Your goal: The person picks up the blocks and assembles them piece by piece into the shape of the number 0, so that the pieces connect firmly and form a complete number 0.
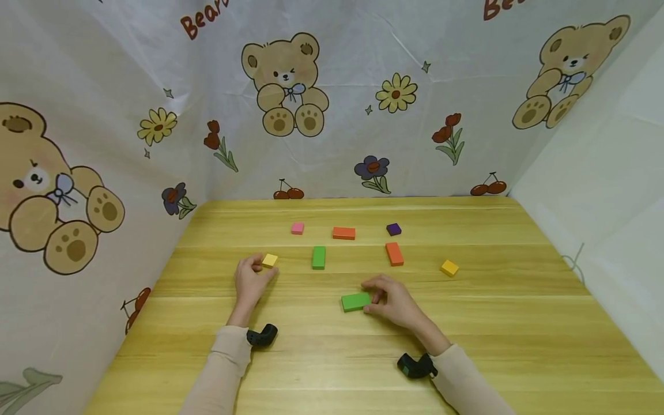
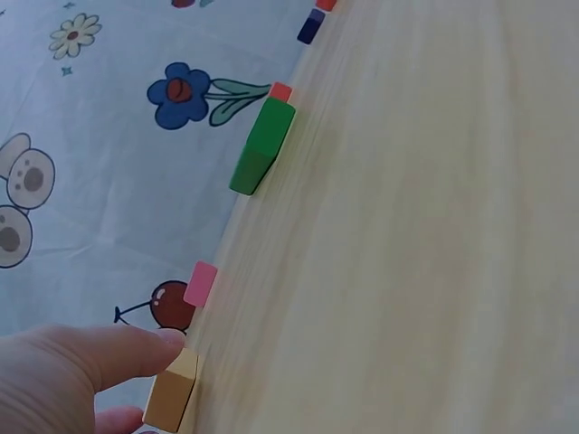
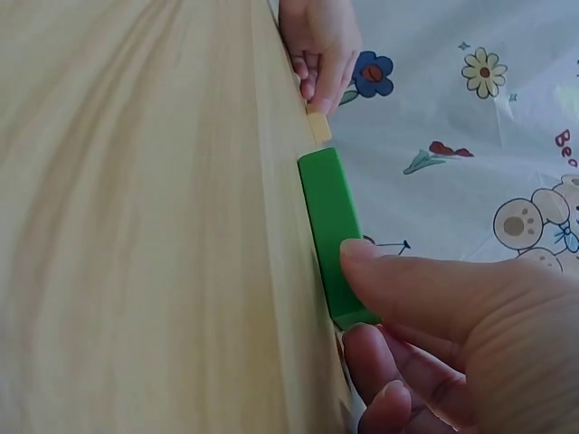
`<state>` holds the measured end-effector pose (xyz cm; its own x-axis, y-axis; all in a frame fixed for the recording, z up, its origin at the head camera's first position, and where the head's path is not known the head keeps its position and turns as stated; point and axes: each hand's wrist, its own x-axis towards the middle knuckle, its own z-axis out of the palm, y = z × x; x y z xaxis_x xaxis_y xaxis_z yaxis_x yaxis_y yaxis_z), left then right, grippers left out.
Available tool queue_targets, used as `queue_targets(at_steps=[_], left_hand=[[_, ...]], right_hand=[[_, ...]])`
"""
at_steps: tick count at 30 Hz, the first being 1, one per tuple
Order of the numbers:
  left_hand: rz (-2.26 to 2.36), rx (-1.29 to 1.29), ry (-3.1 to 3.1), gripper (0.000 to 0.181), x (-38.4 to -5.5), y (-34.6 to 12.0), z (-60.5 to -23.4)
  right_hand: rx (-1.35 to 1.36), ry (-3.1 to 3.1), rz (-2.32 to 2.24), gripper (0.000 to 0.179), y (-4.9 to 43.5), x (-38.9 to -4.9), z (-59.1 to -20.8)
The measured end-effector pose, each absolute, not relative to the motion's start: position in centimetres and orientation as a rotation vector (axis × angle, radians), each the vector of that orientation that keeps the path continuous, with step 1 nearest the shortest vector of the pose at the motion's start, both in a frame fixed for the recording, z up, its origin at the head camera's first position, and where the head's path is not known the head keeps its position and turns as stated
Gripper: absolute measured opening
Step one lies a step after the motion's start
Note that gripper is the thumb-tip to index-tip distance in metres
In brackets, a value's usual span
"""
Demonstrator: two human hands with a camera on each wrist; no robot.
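Observation:
My left hand [image 1: 251, 281] is at a small yellow block [image 1: 270, 261], thumb and fingers on either side of it. In the left wrist view the thumb tip lies at the top of that yellow block [image 2: 172, 393], with another finger behind. My right hand [image 1: 395, 302] holds a green rectangular block [image 1: 355, 302] by its right end. In the right wrist view the thumb presses on the side of the green block [image 3: 330, 217], while curled fingers meet its near end. The block lies flat, its long side running roughly left to right.
Beyond the hands lie another green block [image 1: 319, 257], a pink block [image 1: 297, 229], two orange-red blocks [image 1: 344, 233], a dark purple block [image 1: 393, 229] and a second yellow block [image 1: 449, 268]. A bear-patterned cloth [image 1: 332, 155] hangs behind the wooden table [image 1: 321, 363].

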<state>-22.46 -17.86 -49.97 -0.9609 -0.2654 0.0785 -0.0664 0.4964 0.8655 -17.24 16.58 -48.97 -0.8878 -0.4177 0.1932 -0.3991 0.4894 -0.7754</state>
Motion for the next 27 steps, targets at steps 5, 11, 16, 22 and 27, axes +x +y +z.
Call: queue_targets(at_steps=[5, 11, 16, 22, 27], left_hand=[[-1.396, 0.285, -2.519, 0.047, -22.65, -17.69, -50.39], [-1.35, 0.282, -2.504, 0.041, -22.7, -17.56, -50.58], [-1.322, 0.265, -2.495, 0.037, -22.66, -17.49, -50.48], [-1.308, 0.263, -2.491, 0.036, -22.58, -17.4, -50.36], [-1.315, 0.27, -2.472, 0.034, -22.3, -17.26, -50.25]], right_hand=[[-0.727, 2.705, -1.387, 0.037, 16.61, -17.15, -49.01], [-0.731, 2.701, -1.392, 0.033, 16.61, -17.04, -49.13], [-0.716, 2.703, -1.37, 0.031, 16.59, -16.94, -49.17], [-0.705, 2.705, -1.363, 0.03, 16.66, -16.86, -49.08], [-0.709, 2.698, -1.358, 0.029, 16.68, -16.81, -48.97]])
